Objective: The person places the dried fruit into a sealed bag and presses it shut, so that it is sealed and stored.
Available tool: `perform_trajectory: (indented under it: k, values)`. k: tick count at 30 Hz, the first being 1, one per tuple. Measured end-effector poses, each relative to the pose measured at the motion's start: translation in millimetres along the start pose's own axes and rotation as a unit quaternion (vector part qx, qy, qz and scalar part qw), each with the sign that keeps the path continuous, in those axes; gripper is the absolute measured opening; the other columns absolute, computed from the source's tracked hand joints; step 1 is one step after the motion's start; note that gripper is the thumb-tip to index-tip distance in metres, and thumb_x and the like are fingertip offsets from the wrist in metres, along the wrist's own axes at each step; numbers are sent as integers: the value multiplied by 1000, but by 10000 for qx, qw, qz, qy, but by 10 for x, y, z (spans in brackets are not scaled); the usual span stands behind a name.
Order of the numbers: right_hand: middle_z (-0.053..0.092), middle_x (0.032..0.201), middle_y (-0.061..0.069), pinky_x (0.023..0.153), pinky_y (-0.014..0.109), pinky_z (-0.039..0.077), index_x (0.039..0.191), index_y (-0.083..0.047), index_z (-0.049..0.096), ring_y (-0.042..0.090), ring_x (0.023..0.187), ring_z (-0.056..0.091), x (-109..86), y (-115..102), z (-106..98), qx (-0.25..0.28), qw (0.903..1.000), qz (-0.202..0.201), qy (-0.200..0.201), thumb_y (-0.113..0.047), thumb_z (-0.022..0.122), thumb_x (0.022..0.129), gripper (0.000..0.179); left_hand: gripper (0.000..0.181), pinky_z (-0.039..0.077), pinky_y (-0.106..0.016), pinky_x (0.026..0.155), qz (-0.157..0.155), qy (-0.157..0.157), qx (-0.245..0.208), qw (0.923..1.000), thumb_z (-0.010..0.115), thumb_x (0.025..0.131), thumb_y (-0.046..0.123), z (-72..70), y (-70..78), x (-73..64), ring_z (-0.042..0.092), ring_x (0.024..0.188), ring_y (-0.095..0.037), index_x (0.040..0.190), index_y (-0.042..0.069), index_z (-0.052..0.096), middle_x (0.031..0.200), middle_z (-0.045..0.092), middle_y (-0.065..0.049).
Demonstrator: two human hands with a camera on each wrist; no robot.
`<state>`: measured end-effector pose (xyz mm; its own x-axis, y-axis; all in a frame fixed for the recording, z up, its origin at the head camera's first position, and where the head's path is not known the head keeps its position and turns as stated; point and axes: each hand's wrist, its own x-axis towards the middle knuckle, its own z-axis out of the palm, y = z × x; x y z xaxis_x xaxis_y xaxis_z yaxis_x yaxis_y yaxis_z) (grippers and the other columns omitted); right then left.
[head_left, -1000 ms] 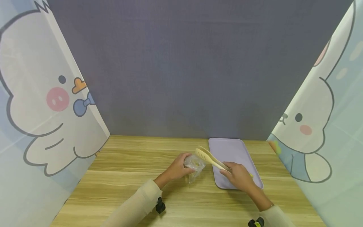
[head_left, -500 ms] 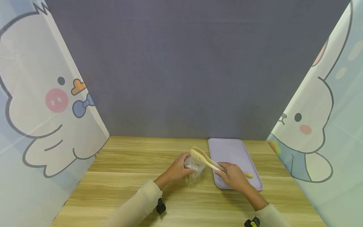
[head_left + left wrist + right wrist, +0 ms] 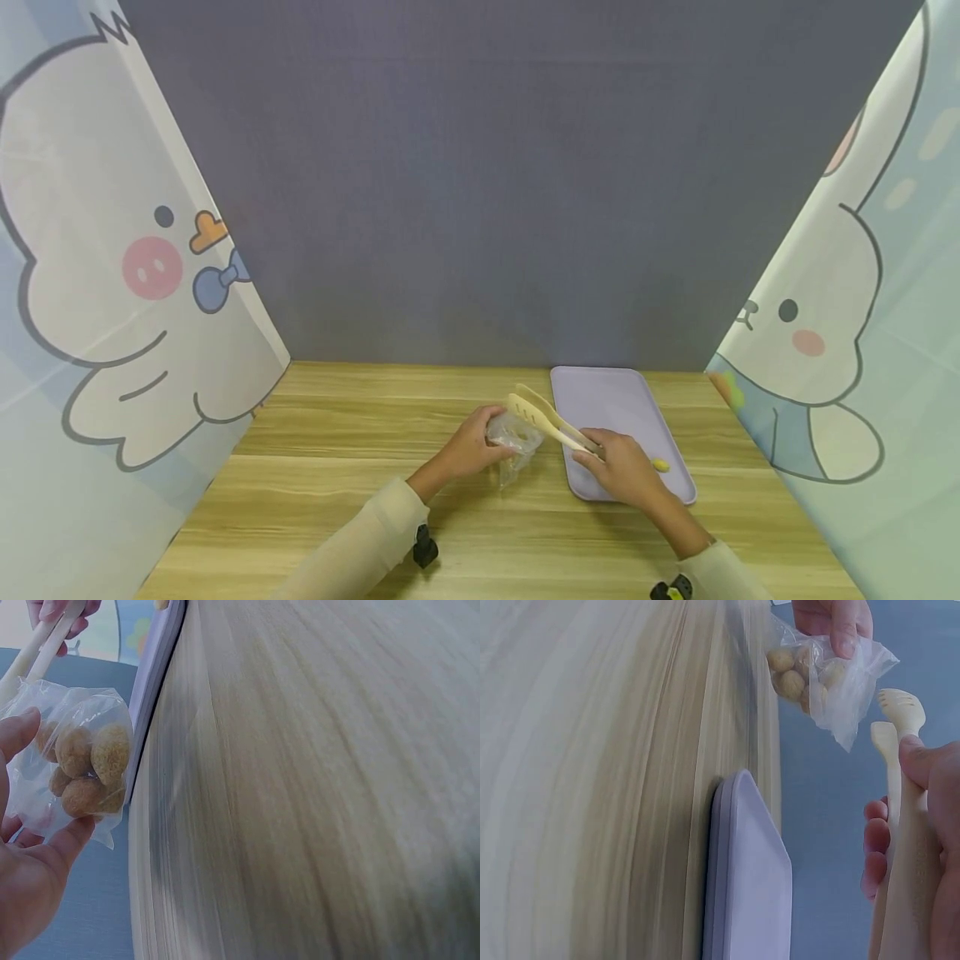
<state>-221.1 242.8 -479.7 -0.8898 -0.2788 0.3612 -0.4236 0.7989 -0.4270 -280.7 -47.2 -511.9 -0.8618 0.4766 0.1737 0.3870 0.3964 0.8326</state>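
Observation:
My left hand (image 3: 472, 443) grips a clear plastic bag (image 3: 517, 435) by its side, thumb and fingers around it, above the table. Inside the bag are several round brown nut-like pieces (image 3: 84, 796), seen best in the left wrist view. In my right hand (image 3: 626, 471) is a pair of cream tongs (image 3: 542, 419) with slotted tips, gripped by the handles. Their tips stand a little apart over the bag, with nothing visible between them. Beneath the right hand lies a lilac tray (image 3: 603, 392), bearing a small yellow-brown oval piece (image 3: 660, 465) near its right edge.
The tray stands on the right part of the wooden table (image 3: 330, 467), close to the grey back wall (image 3: 480, 208). Printed cartoon panels (image 3: 832, 350) rise along both sides of the table.
My right hand has shifted slightly left with the tongs, uncovering the oval piece on the tray. The tong tips are now spread somewhat wider. My left hand and the bag have stayed in place.

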Motion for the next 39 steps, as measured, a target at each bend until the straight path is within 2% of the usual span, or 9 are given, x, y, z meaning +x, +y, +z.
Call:
perform_trajectory:
  k: [8,11,15,23,27,30,36,39]
  values:
    - [70,86,-8,68,29,50,114,-8,74,4,75,56,-88,121,-66,-154,9995,269,-12,-27,77,90,30,76,56,-24,81,-59,44,2,10000,80,88,27,-2,-6,-8,62,106,-18,150,5,42,148,48,-15]
    - [73,91,-4,71,35,53,115,-7,74,9,79,62,-133,172,-104,-278,9990,358,24,-27,77,90,32,76,56,-24,83,-88,47,3,10000,80,88,28,-11,5,-16,62,107,-19,150,4,42,147,48,-15]
    - [77,102,6,79,46,57,115,-4,74,23,90,72,-203,241,-162,-433,9982,398,137,-27,78,89,35,75,56,-25,84,-119,26,6,9999,78,89,27,-11,-8,-16,62,109,-20,151,5,41,149,47,-15]
    - [77,102,11,80,51,56,114,-2,74,29,91,73,-310,461,-234,-595,9971,400,235,-26,78,89,35,75,56,-25,84,-80,53,33,9999,79,89,25,-24,-8,-13,61,111,-21,150,4,42,149,47,-16]
    - [76,104,14,80,54,56,116,0,73,34,93,73,-369,547,-287,-607,9964,548,218,-27,78,89,38,74,56,-25,84,-14,73,56,10000,80,88,25,-29,-4,-13,60,111,-21,149,3,43,147,48,-16]
    - [76,102,14,77,54,56,117,0,72,33,89,72,-420,606,-332,-624,9957,668,169,-28,77,90,40,74,56,-25,84,-16,79,71,9999,80,88,25,-33,-3,-14,60,111,-22,149,3,43,147,49,-16]
    - [74,88,7,66,44,53,116,2,72,18,75,64,-498,733,-421,-717,9949,698,135,-27,77,90,39,75,55,-25,83,-68,100,98,9999,81,87,27,-37,-7,-12,60,111,-21,148,4,44,147,49,-14]
    - [75,88,8,66,44,53,116,3,72,19,76,66,-542,797,-466,-737,9942,777,132,-27,77,90,40,75,55,-26,83,-78,98,94,9999,81,87,27,-41,-7,-11,60,111,-21,149,4,44,147,49,-14]
